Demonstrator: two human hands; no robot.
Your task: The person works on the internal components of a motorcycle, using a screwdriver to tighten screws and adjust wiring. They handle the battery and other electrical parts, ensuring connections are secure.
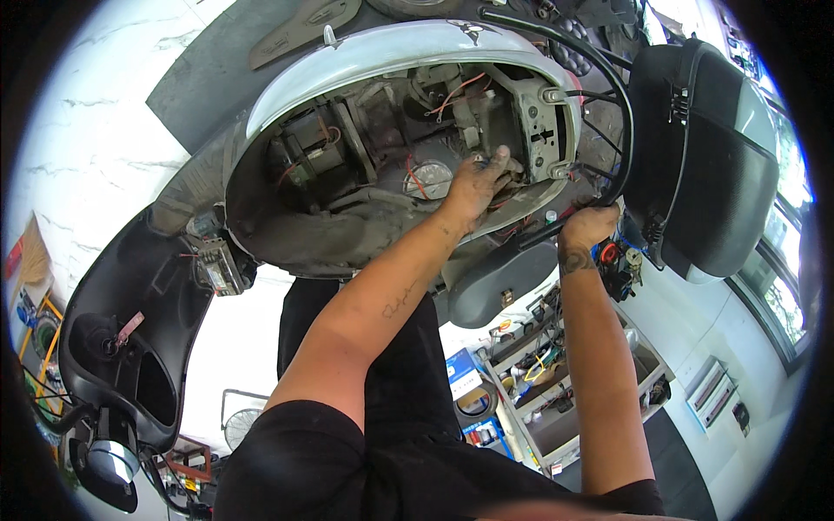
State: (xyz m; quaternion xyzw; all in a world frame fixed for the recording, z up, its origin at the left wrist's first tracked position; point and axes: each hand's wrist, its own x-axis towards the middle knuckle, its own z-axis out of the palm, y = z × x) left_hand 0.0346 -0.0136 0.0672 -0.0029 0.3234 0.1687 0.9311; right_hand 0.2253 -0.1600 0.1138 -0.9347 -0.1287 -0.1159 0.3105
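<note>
- Pale scooter body (pixel 391 52) sat open below, leaving its cavity (pixel 304 227) reachable;
- black rail (pixel 625 122) rounded its tail; right hand (pixel 591 227) wrapped its grip there, seemingly for support;
- left hand (pixel 474 187) reached inside, grip half-curled; any hold, I couldn't tell.

Right hand (pixel 588 227) partly hidden

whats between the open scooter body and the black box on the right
In the head view, a curved black rail runs between the scooter body and the black box.
</note>
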